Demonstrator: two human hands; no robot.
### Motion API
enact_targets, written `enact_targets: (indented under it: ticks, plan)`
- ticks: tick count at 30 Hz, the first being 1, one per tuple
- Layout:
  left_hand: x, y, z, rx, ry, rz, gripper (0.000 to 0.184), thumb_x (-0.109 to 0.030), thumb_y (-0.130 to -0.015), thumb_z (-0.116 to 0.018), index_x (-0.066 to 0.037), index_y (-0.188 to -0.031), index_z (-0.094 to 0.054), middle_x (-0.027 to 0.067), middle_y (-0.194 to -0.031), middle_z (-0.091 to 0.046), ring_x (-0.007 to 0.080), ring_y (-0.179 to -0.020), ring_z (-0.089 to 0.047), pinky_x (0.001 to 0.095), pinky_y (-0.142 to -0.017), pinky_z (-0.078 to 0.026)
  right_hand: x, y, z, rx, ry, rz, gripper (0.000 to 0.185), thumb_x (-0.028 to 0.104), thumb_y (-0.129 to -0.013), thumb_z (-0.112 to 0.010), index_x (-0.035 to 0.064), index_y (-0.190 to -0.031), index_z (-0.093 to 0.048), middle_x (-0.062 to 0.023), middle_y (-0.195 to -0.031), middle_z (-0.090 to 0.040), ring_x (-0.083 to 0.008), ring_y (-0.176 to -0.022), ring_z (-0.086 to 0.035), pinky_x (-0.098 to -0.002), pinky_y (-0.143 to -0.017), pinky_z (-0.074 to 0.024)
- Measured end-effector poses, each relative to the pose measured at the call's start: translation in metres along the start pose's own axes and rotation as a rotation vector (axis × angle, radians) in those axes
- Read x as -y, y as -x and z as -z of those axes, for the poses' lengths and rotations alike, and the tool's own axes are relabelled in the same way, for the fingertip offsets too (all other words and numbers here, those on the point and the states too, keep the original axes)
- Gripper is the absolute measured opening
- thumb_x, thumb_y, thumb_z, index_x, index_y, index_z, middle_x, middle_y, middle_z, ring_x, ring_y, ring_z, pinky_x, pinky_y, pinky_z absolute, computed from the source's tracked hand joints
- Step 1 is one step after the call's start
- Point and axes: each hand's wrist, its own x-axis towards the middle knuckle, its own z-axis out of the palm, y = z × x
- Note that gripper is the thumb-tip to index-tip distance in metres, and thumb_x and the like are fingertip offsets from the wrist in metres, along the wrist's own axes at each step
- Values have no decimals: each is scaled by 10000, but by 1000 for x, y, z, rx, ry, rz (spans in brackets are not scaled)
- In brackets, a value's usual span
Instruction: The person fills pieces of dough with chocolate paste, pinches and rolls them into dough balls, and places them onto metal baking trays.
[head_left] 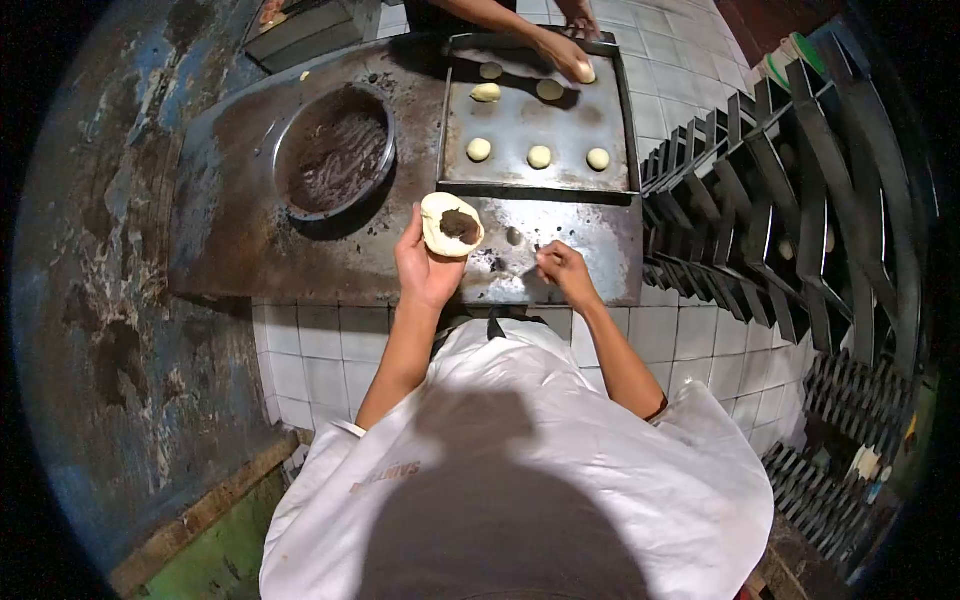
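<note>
My left hand [430, 272] holds a flattened round of pale dough [436, 237] with a dark brown filling [459, 226] on it, near the table's front edge. Over the metal table [330, 262], to the right of the dough, my right hand [565, 270] has its fingers curled together; whether anything small is between them is too small to tell. Beyond lies a metal tray [510, 125] carrying several dough balls, among them one [539, 157] in the front row. To the left stands a metal bowl [335, 155] smeared inside with dark paste.
A co-worker's hand [566, 55] touches a dough ball at the tray's back right. Dark metal racks [780, 200] stand close on the right. A grey box [310, 35] sits at the back left, and a green-rimmed tub [795, 58] at the back right.
</note>
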Motion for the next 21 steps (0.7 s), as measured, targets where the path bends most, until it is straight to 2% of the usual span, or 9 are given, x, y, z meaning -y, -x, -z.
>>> enact_targets:
  ticks: [3,6,8,12,14,15,17,19,21]
  plan:
    - [1,6,-4,9,4,-11,492,-448,-1056,-495,-21,-1281,-588,131,-1256,-656,296,-1180,-611,473,-1069,-462,-45,-4,33,-147,353,-74,163,186,-982,-676,24,-985,-656,-4,-817,-638,-102,-732,-578,-268,-677,-477]
    - [6,10,-10,-23,-21,2,606,-544,-1033,-486,1,-1281,-582,149,-1264,-650,300,-1189,-604,469,-1077,-451,-30,-10,22,-234,1107,67,275,258,-915,-711,6,-1025,-711,-71,-987,-716,-193,-927,-651,-364,-823,-513]
    - [8,12,-8,-38,-49,36,678,-557,-1023,-483,10,-1396,-496,158,-1354,-589,312,-1264,-549,473,-1094,-428,21,-14,-20,-382,920,436,386,337,-972,-656,8,-1168,-701,-108,-1106,-722,-228,-1088,-638,-380,-953,-489]
    - [10,8,-4,106,-150,124,699,-570,-1021,-478,18,-1399,-490,162,-1347,-594,323,-1243,-565,473,-1092,-428,122,-9,-99,127,-96,18,573,522,-1057,-488,104,-1446,-531,-53,-1312,-615,-193,-1275,-518,-397,-1059,-428]
    - [7,0,8,120,-197,104,668,-549,-1026,-490,12,-1389,-501,155,-1340,-602,301,-1225,-582,448,-1074,-447,131,-16,-111,309,-251,-108,660,617,-1037,-440,133,-1485,-477,-57,-1372,-571,-190,-1355,-453,-419,-1090,-419]
    - [0,-1,11,85,-328,70,532,-462,-1042,-503,-3,-1305,-552,143,-1273,-628,268,-1184,-601,429,-1042,-467,138,-14,-112,295,-244,-150,567,438,-1023,-601,114,-1474,-487,-55,-1392,-563,-201,-1321,-496,-410,-1080,-444]
    - [-18,0,18,-1,-518,-1,271,-170,-1019,-574,-11,-1235,-608,102,-1186,-650,199,-1089,-636,366,-967,-510,141,-13,-114,286,-52,-32,575,293,-955,-676,110,-1467,-491,-50,-1362,-569,-195,-1265,-531,-386,-1045,-466]
    - [-39,16,5,-29,-679,21,293,-94,-980,-593,-1,-1258,-604,101,-1191,-653,198,-1083,-642,344,-952,-518,148,-7,-122,224,369,194,751,-59,-782,-778,89,-1459,-490,-69,-1355,-593,-262,-1222,-604,-353,-1013,-515]
    - [-54,25,-2,-27,-809,66,473,92,-849,-658,27,-1312,-583,113,-1203,-662,193,-1086,-653,295,-921,-538,151,-8,-137,195,616,346,750,-32,-791,-785,92,-1465,-481,-97,-1361,-596,-282,-1229,-605,-363,-1007,-519]
